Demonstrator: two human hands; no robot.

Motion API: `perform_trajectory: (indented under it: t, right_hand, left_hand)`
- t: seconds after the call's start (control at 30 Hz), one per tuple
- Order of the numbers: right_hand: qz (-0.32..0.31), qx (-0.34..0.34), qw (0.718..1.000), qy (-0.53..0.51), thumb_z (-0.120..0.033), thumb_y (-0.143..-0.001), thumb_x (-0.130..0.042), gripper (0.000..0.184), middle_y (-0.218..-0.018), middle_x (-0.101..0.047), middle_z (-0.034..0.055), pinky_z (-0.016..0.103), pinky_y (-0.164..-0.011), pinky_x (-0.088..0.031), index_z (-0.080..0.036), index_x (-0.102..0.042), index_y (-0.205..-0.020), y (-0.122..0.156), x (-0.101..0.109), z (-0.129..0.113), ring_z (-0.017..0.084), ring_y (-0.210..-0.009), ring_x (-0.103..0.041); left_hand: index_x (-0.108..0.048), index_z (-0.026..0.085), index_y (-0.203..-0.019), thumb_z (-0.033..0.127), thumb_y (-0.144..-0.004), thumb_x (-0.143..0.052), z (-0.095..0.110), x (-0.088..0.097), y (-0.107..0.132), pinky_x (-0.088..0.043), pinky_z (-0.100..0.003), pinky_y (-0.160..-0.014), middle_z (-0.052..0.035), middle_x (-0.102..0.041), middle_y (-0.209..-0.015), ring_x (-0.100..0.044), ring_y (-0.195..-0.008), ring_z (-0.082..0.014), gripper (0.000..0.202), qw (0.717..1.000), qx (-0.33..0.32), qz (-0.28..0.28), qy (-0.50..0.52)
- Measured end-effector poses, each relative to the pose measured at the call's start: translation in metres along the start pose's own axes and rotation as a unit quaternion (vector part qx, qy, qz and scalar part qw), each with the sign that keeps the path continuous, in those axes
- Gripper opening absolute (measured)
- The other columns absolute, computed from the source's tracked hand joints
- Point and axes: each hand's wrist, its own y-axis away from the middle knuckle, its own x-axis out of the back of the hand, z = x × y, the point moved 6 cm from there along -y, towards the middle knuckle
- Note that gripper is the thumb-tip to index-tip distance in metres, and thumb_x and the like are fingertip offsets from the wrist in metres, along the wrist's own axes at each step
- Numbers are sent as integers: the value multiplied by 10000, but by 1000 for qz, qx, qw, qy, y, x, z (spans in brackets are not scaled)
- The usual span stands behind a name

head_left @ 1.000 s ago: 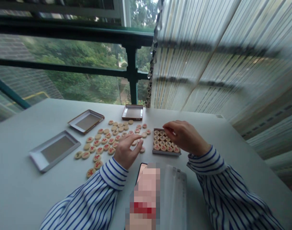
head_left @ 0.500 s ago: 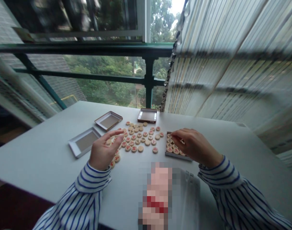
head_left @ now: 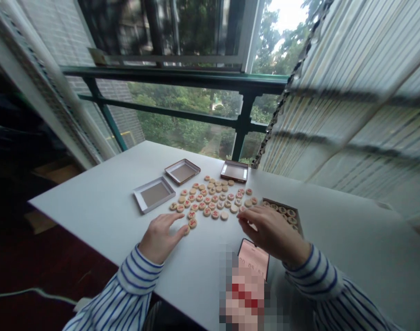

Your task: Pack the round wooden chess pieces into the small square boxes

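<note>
My left hand (head_left: 163, 234) is open at the front left of a spread of round wooden xiangqi pieces (head_left: 207, 212), its thumb tip beside or on the nearest one. Some pieces show red or dark characters, others a plain side. Over the right edge of the spread, my right hand (head_left: 274, 232) has its fingers bent down and drawn together; what lies between the fingertips is hidden. Behind that hand stands a shallow box (head_left: 298, 216) with rows of pieces inside, partly covered by the hand.
Two open trays, a white one (head_left: 138, 198) and a brown-rimmed one (head_left: 192, 178), lie left of the pieces. Another brown-rimmed tray (head_left: 235, 178) is at the back. A phone (head_left: 253, 257) lies in front, partly pixelated. Windows and a green railing (head_left: 178, 78) stand beyond the white table (head_left: 103, 197).
My right hand has moved left from the box to the edge of the loose pieces. My left hand has drawn back toward the front, uncovering pieces. The view has turned left.
</note>
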Motion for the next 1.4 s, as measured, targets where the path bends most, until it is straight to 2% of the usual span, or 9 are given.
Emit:
perform_trajectory:
  t: [0.07, 0.3, 0.57, 0.7, 1.0, 1.23, 1.4]
  right_hand:
    - [-21, 9, 1000, 9, -191, -850, -406, 210, -748, -620, 47, 260, -683, -347, -180, -613, -817, -6, -7, -10, 138, -723, -536]
    - [-67, 42, 997, 18, -212, -852, -400, 216, -788, -627, 49, 266, -684, -341, -186, -613, -872, -17, -24, -32, 148, -763, -541]
    - [-83, 43, 995, 13, -214, -849, -404, 219, -802, -632, 49, 270, -696, -353, -193, -612, -917, -16, -30, -36, 154, -773, -549]
    - [-74, 32, 997, 10, -211, -845, -412, 215, -787, -636, 51, 270, -672, -354, -190, -615, -911, -14, -27, -31, 154, -755, -553]
    - [-18, 11, 1000, -18, -204, -834, -438, 197, -790, -643, 42, 257, -658, -372, -190, -609, -930, -5, -15, -13, 144, -730, -556]
    - [15, -21, 999, -29, -208, -829, -452, 185, -799, -638, 38, 258, -689, -394, -193, -606, -931, 5, -4, 5, 138, -727, -561]
    - [39, -32, 998, -41, -222, -828, -461, 191, -774, -636, 36, 248, -661, -399, -189, -608, -945, 11, 5, 18, 134, -710, -559]
  left_hand:
    - [-628, 169, -900, 310, -730, -581, 2, -6, 5, -510, -343, -732, -76, -688, -858, -636, -799, -210, 226, 1000, -15, -4, -23]
    - [-629, 176, -893, 309, -702, -580, 0, -19, 20, -475, -340, -713, -72, -682, -816, -625, -763, -210, 238, 996, -19, -8, -90]
    - [-630, 168, -884, 275, -730, -545, -3, -22, 19, -459, -344, -711, -55, -677, -757, -614, -722, -194, 205, 997, -6, -6, -82]
    - [-621, 169, -876, 273, -735, -549, 2, -19, 17, -453, -341, -725, -57, -678, -765, -614, -730, -192, 189, 997, -22, 10, -78]
    - [-576, 161, -946, 230, -743, -561, 32, -16, 0, -433, -368, -774, -48, -671, -847, -604, -794, -200, 215, 994, -89, 46, -32]
    - [-553, 157, -943, 184, -729, -563, 60, -15, -22, -428, -375, -790, -53, -647, -829, -583, -808, -205, 216, 991, -120, 50, 8]
    - [-534, 160, -965, 175, -713, -575, 80, -24, -39, -428, -372, -797, -51, -637, -848, -575, -817, -202, 255, 989, -135, 42, 33]
